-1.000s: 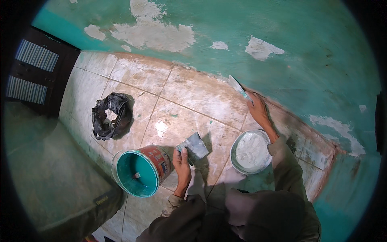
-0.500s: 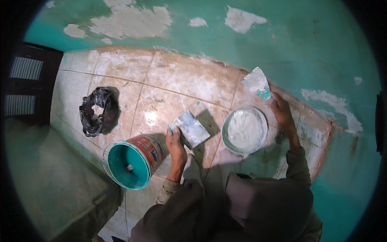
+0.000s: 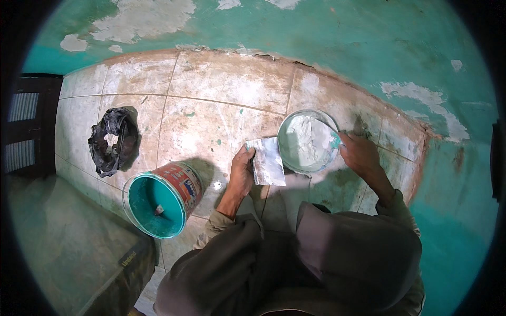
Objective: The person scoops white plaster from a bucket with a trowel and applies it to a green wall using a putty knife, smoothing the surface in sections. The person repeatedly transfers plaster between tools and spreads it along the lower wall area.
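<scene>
1 blade (image 3: 268,163) is in left hand (image 3: 242,171); right hand (image 3: 361,155) holds scraper (image 3: 323,134) inside bowl (image 3: 285,149).

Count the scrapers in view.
2: a scraper in the left hand, beside the round bowl; a second scraper in the right hand, in or just above the bowl. Others may be hidden in the black bag.

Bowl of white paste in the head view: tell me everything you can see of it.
The bowl is round and open, greyish inside with a pale rim; its material is unclear. It stands upright on the tiled floor, partly filled with thick, uneven white paste. The right hand holds a spreader over its right side, reaching inside the rim. The left hand holds a flat metal-looking blade at its left edge; whether they touch is unclear.
</scene>
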### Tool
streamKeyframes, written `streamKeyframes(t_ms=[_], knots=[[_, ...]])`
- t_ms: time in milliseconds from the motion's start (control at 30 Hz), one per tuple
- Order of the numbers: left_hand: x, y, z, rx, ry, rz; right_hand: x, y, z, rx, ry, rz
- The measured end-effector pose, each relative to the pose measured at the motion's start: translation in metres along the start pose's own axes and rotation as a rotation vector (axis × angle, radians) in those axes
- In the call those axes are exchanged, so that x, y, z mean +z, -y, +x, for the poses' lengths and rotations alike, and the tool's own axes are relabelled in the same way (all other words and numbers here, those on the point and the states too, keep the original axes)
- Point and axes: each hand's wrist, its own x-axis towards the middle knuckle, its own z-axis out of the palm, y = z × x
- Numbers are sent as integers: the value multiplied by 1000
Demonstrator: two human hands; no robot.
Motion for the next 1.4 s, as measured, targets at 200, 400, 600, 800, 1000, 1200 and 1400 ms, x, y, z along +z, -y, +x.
streamKeyframes(t_ms=[200,400,600,800,1000,1200,1400], knots=[[-3,15,1,-50,62,-3,30,-9,-4,18,-61,40],[-4,14,-2,-66,29,19,30,-5,-11,8,23,89],[2,16,-7,-28,-8,61,42,12,-25,-45,-52,317],[-5,16,-3,-43,4,37,11,-3,-9,-73,-194,-98],[-3,17,-3,-48,10,28,21,8,-6,-229,-235,-382],[-6,21,-4,-36,-15,7,21,17,-15,-271,-116,-277],[-9,22,-4,-24,-8,31,27,15,-21,-231,-74,-56]])
